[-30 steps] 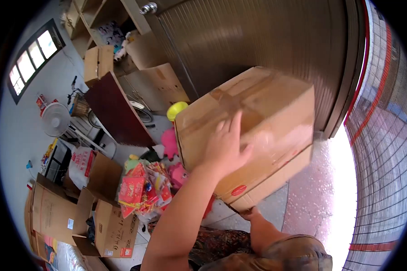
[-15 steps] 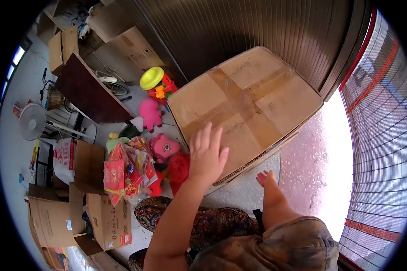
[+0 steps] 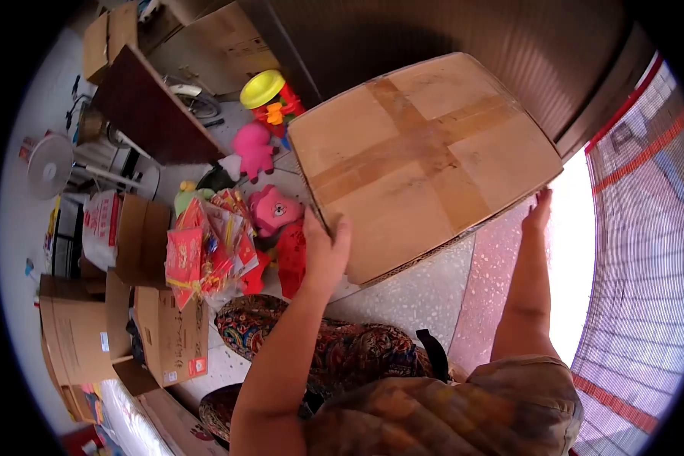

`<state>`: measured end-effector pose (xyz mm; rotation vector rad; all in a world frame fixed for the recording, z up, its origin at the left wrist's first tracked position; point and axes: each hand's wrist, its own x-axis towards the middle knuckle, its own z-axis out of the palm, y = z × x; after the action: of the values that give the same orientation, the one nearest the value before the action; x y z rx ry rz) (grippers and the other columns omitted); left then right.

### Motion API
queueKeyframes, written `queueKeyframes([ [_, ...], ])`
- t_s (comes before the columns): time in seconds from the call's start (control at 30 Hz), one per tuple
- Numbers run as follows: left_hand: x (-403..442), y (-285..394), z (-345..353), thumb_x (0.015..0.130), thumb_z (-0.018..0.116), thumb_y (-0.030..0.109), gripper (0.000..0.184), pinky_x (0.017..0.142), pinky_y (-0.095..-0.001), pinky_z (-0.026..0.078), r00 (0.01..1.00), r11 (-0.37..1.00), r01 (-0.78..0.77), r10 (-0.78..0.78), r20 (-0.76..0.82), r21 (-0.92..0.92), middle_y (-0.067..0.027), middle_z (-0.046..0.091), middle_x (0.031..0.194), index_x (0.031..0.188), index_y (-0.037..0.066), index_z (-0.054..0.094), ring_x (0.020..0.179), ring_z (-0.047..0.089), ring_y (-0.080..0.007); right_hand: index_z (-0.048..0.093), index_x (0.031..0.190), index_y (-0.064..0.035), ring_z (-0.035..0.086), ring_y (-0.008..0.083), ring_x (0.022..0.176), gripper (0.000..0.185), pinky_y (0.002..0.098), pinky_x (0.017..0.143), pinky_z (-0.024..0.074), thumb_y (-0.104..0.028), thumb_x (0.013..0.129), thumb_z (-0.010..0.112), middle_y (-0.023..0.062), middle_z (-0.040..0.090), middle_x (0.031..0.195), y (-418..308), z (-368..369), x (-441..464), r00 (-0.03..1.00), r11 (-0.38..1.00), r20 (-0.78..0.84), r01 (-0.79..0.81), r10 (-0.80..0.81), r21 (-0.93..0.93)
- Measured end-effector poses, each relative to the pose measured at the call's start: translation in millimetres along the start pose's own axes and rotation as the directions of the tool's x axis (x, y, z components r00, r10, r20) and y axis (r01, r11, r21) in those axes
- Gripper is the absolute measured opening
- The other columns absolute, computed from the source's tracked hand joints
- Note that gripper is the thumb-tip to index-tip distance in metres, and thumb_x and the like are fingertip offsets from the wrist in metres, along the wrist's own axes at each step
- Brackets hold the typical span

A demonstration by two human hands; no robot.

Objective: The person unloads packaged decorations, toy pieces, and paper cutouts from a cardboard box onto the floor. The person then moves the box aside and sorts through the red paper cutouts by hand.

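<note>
A large cardboard box [image 3: 372, 175], its top sealed with a cross of brown tape, fills the middle of the view. My left hand [image 3: 325, 251] grips its near left corner, the thumb by the near edge and the fingers along the left side. At the right corner my right hand [image 3: 538, 211] holds the box's edge, with some fingers hidden by the cardboard. Just left of my left hand lie a pink plush toy [image 3: 273, 210], a red cloth-like item [image 3: 290, 258] and a bundle of red and gold packets [image 3: 205, 251].
Behind the box rises a brown ribbed panel [image 3: 433, 30]. A metal mesh shutter [image 3: 638, 251] curves along the right. To the left are open cartons [image 3: 171, 334], a dark red board [image 3: 156, 110], a fan [image 3: 49, 167] and a red-yellow plastic toy [image 3: 262, 90].
My left hand has gone from above the box top to its near left corner. My right hand has reached forward to the right corner. The box sits farther right in view.
</note>
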<state>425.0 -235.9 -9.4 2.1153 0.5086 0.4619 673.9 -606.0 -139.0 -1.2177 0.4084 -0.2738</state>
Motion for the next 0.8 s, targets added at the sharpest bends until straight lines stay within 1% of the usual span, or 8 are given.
queueKeyframes([
  [0.07,-6.6,6.8,7.1,0.081,0.056,0.029,0.072,0.100,-0.0367,0.026,0.997,0.983,0.073,-0.078,-0.027,-0.166,-0.0299,0.033,0.125,0.127,-0.014,0.020,0.119,0.033,-0.0363,0.043,0.124,-0.0155,0.035,0.0111,0.118,0.052,0.0378,0.098,0.0210,-0.050,0.086,0.040,-0.0015,0.045,0.125,-21.6,15.3,7.2,1.000,0.999,-0.012,0.013,-0.012,0.050],
  [0.13,-9.8,11.8,8.0,0.081,0.056,0.029,0.067,0.095,-0.0353,0.033,0.996,0.977,0.040,-0.056,-0.074,-0.207,-0.0278,0.040,0.121,0.125,-0.011,0.025,0.113,0.042,-0.0336,0.050,0.113,-0.0111,0.048,0.0103,0.103,0.040,0.0216,0.084,0.0358,-0.042,0.088,0.042,0.0009,0.053,0.111,-17.7,13.8,32.2,0.996,0.983,0.086,0.006,-0.022,0.181],
  [0.2,-12.0,20.4,4.4,0.081,0.056,0.029,0.061,0.089,-0.0361,0.037,0.997,0.960,0.052,-0.064,-0.035,-0.277,-0.0258,0.046,0.116,0.123,-0.008,0.030,0.106,0.048,-0.0334,0.042,0.124,-0.0060,0.042,0.0170,0.114,0.049,0.0276,0.096,0.0294,-0.041,0.089,0.040,0.0049,0.046,0.124,-36.1,26.1,13.5,0.997,0.971,0.077,-0.027,0.009,0.236],
  [0.43,-20.9,13.6,-13.2,0.080,0.057,0.031,0.063,0.090,-0.0370,0.037,0.997,0.949,0.072,-0.078,-0.008,-0.306,-0.0260,0.046,0.115,0.122,-0.008,0.032,0.108,0.046,-0.0354,0.040,0.124,0.0014,0.041,0.0231,0.115,0.064,0.0349,0.097,0.0282,-0.049,0.084,0.043,0.0101,0.046,0.124,-74.4,49.4,-34.8,0.996,0.991,-0.008,0.094,-0.093,0.090],
  [0.5,-24.1,-3.2,-12.0,0.080,0.058,0.032,0.068,0.095,-0.0377,0.032,0.970,1.000,0.005,0.001,-0.243,0.027,-0.0280,0.041,0.121,0.126,-0.008,0.029,0.114,0.040,-0.0364,0.041,0.123,0.0017,0.043,0.0227,0.112,0.063,0.0344,0.096,0.0291,-0.048,0.084,0.043,0.0101,0.048,0.122,-88.1,54.7,-50.8,0.994,0.993,-0.015,0.105,-0.105,0.060],
  [0.57,-25.6,-14.5,-23.1,0.080,0.058,0.032,0.070,0.097,-0.0376,0.030,0.964,0.997,0.063,-0.075,-0.253,-0.055,-0.0287,0.037,0.124,0.127,-0.009,0.027,0.116,0.037,-0.0368,0.046,0.120,0.0012,0.047,0.0212,0.105,0.055,0.0324,0.093,0.0319,-0.042,0.085,0.043,0.0102,0.052,0.115,-98.7,61.7,-70.6,0.990,0.990,-0.044,0.137,-0.135,0.029],
  [0.73,-28.9,-41.6,-69.4,0.082,0.055,0.031,0.065,0.095,-0.0372,0.033,0.970,0.990,0.144,-0.142,-0.200,-0.004,-0.0301,0.040,0.121,0.128,-0.006,0.028,0.114,0.040,-0.0376,0.043,0.122,-0.0003,0.044,0.0195,0.111,0.048,0.0332,0.097,0.0296,-0.035,0.089,0.039,0.0095,0.049,0.119,-106.8,63.0,-91.7,0.979,0.982,0.098,0.168,-0.176,0.088],
  [0.8,-28.8,-63.1,-77.9,0.083,0.054,0.030,0.063,0.091,-0.0384,0.036,0.976,0.995,0.099,-0.095,-0.194,0.014,-0.0295,0.046,0.116,0.128,-0.004,0.027,0.109,0.045,-0.0383,0.042,0.123,-0.0005,0.040,0.0180,0.116,0.047,0.0368,0.100,0.0246,-0.033,0.089,0.039,0.0085,0.047,0.122,-106.7,61.4,-95.7,0.956,0.963,0.251,0.086,-0.151,0.255],
])
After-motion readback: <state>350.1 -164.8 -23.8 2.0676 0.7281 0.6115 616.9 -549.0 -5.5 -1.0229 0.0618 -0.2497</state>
